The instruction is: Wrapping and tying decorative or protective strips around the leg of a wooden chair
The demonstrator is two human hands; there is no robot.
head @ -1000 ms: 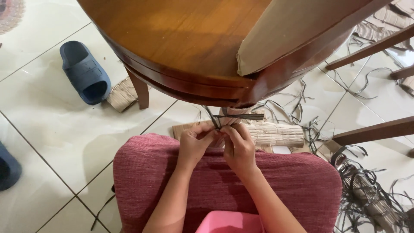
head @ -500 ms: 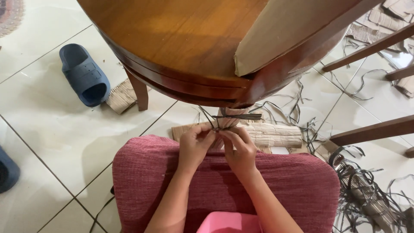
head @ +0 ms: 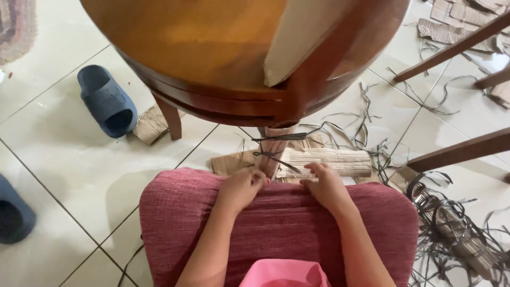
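Observation:
My left hand (head: 241,187) rests at the front edge of a red cushion (head: 276,223), fingers curled right beside the chair leg (head: 273,151), which is wrapped in corrugated cardboard. Dark strips (head: 276,139) are tied around that wrapped leg, with loose ends sticking out. My right hand (head: 325,183) lies on the cushion edge just right of the leg, fingers bent, next to a roll of corrugated cardboard (head: 329,162) on the floor. Whether either hand pinches a strip is hidden.
A round wooden chair seat (head: 212,53) fills the top. A blue slipper (head: 106,101) lies at left, another (head: 13,212) at the left edge. Cardboard pieces (head: 151,125) and dark strips (head: 451,228) litter the tiled floor. Other chair legs (head: 462,151) cross at right.
Both hands have dropped from the tied strips at the leg down to the cushion edge and moved apart. The view has shifted slightly.

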